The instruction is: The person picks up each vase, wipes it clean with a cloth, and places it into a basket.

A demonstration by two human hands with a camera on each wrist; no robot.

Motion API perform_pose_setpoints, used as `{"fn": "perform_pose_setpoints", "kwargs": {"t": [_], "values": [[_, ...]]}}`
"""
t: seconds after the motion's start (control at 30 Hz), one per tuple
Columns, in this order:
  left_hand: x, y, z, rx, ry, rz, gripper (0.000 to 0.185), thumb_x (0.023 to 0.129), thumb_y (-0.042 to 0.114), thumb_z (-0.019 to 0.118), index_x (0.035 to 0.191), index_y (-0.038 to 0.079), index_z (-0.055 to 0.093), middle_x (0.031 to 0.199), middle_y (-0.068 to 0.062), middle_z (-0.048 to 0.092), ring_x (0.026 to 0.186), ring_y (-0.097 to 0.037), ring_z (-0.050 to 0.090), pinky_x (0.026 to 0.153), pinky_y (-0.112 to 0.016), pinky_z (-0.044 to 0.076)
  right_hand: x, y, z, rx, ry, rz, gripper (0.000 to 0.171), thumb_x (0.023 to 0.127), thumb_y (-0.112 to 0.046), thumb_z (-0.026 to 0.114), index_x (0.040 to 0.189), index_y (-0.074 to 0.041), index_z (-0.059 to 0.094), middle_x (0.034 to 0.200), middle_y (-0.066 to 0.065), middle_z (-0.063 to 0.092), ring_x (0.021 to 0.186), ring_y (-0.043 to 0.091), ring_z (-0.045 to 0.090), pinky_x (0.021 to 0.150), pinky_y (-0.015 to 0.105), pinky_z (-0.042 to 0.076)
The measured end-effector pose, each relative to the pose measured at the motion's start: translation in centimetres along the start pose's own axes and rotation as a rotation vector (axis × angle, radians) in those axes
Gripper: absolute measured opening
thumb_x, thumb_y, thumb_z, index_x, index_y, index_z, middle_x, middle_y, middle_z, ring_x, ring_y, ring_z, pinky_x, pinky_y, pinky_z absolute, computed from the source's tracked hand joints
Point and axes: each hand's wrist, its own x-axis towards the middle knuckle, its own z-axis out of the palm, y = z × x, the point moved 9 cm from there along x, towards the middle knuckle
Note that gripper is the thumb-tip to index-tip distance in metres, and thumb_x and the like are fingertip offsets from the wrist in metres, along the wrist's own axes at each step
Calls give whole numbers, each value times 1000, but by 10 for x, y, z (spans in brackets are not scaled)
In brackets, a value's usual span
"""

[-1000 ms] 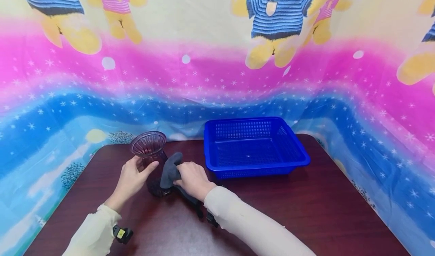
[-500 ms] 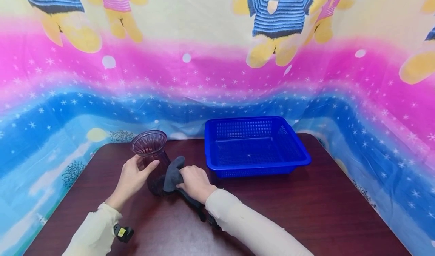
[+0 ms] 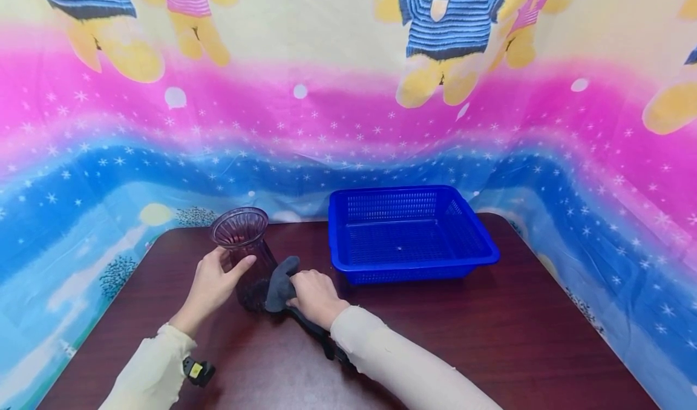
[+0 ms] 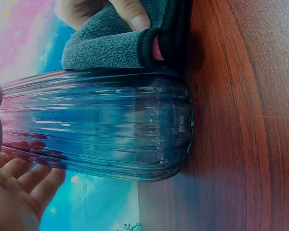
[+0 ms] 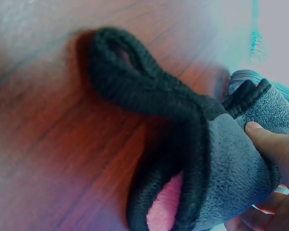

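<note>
A purple-tinted ribbed glass vase with a flared rim stands upright on the table, its base resting on the wood. My left hand grips it around the upper body, thumb on the near side and fingers behind, as the left wrist view also shows through the glass. My right hand holds a bunched grey cleaning cloth against the right side of the vase, low down. In the right wrist view, the cloth has dark edging and a pink underside, and its loose end trails onto the table.
A blue plastic basket with perforated walls stands at the back of the table, right of the vase. The dark red-brown table extends to the front and right. A patterned curtain hangs behind the table's back edge.
My right hand has moved the cloth slightly down and to the right along the vase's lower side. My left hand and the vase have stayed nearly in place.
</note>
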Motion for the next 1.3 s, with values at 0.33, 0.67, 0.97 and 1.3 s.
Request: {"fn": "perform_pose_setpoints", "kwargs": {"t": [0.33, 0.67, 0.97, 1.3], "values": [[0, 0, 0, -4, 7, 4, 57, 95, 37, 70, 133, -3, 59, 128, -30, 66, 118, -44, 66, 100, -58, 52, 0, 3, 8, -10, -20, 20, 19, 83, -37, 83, 90, -20, 74, 89, -2, 76, 82, 15, 69, 65, 34, 56], [0, 0, 0, -9, 8, 6, 56, 95, 37, 71, 132, -3, 60, 126, -30, 67, 117, -44, 67, 99, -58, 53, 0, 3, 10, -15, -40, 28, 20, 84, -36, 83, 91, -20, 74, 90, -1, 77, 82, 15, 70, 65, 34, 56], [0, 0, 0, -16, 6, 12, 55, 95, 36, 71, 133, -2, 59, 127, -30, 67, 117, -44, 67, 99, -58, 53, 1, 3, 9, -29, -36, 12, 22, 84, -38, 82, 90, -19, 74, 90, -1, 77, 81, 16, 71, 65, 35, 57], [0, 2, 0, -17, 3, 15, 55, 95, 36, 71, 133, -2, 59, 128, -29, 66, 118, -44, 66, 99, -58, 53, 1, 0, 1, -9, -15, -20, 21, 84, -39, 82, 87, -20, 74, 86, -1, 76, 77, 14, 68, 62, 33, 54]]}}
